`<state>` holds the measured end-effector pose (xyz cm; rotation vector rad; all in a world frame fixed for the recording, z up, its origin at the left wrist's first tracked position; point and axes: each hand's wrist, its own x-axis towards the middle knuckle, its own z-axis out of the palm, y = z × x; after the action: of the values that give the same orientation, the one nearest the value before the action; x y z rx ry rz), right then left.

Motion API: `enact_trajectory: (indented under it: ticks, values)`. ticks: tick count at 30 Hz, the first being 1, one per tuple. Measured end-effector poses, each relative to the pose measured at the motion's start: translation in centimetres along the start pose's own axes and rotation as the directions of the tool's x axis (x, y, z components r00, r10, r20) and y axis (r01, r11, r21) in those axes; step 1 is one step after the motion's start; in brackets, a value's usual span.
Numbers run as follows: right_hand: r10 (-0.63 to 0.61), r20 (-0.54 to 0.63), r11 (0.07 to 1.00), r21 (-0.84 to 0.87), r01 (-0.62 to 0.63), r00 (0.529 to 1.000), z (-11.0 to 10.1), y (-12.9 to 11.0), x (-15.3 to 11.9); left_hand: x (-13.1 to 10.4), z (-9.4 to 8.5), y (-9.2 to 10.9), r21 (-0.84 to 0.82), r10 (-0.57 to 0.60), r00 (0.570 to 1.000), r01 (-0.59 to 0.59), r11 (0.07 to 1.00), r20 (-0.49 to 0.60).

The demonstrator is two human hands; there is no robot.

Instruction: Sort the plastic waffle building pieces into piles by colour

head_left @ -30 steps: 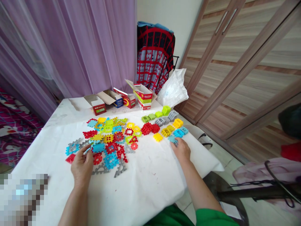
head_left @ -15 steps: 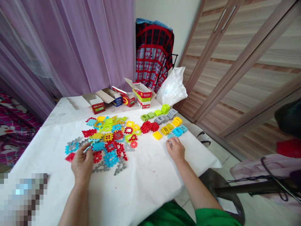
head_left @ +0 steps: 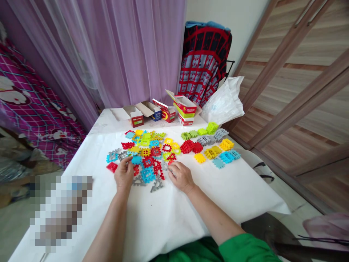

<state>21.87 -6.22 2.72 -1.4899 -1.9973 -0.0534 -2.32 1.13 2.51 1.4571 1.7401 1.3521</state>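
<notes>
Many toothed plastic building pieces in red, blue, yellow, green and grey lie loosely mixed on the white-covered table. My left hand (head_left: 124,175) is at the near left of this heap, beside a blue piece (head_left: 136,159); its fingers are bent, thumb and forefinger a little apart. At the heap's right edge, my right hand (head_left: 182,177) reaches in with fingers apart, over a small red round piece (head_left: 170,162) they partly cover. A blue window piece (head_left: 148,175) and a grey triangular piece (head_left: 156,185) lie between my hands.
To the right stand colour-sorted groups: red pieces (head_left: 187,146), green pieces (head_left: 212,127), grey pieces (head_left: 220,134), yellow pieces (head_left: 226,144) and blue pieces (head_left: 227,157). Opened cardboard boxes (head_left: 136,120) line the back, beside a white plastic bag (head_left: 223,103).
My right hand has moved left from beside the sorted blue pieces to the mixed heap. My left hand stays at the heap's near left. The view has turned left.
</notes>
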Motion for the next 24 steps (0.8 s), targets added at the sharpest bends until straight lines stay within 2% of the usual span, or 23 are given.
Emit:
enact_trajectory:
  ticks: [4,8,12,15,18,20,24]
  values:
    - [-0.086,0.008,0.989,0.120,0.084,0.996,2.0,-2.6,1.6,-0.1,0.0,-0.4,-0.035,-0.002,1.000,0.002,0.999,0.002]
    - [-0.180,0.074,0.971,0.175,0.165,0.981,3.0,-4.5,2.6,-0.5,0.0,-0.7,0.008,0.088,0.996,-0.088,0.996,-0.033]
    - [-0.194,0.209,0.974,0.162,0.161,0.959,3.1,-5.2,3.5,-1.6,-0.6,-0.9,0.071,0.181,0.983,-0.178,0.982,-0.039]
    - [-0.168,0.268,0.978,0.162,0.128,0.949,3.1,-5.3,3.9,-2.7,-1.3,-0.7,0.126,0.198,0.980,-0.197,0.972,0.002]
    - [-0.132,0.262,0.981,0.174,0.087,0.956,3.1,-5.4,4.0,-3.6,-2.0,-0.2,0.170,0.228,0.973,-0.231,0.958,0.038]
    - [-0.113,0.225,0.979,0.192,0.070,0.968,2.8,-5.5,3.8,-4.0,-2.4,0.4,0.196,0.288,0.955,-0.295,0.935,0.067]
    - [-0.152,0.153,0.963,0.245,0.112,0.977,1.8,-5.3,3.0,-4.5,-2.5,1.2,0.206,0.375,0.914,-0.401,0.893,0.152]
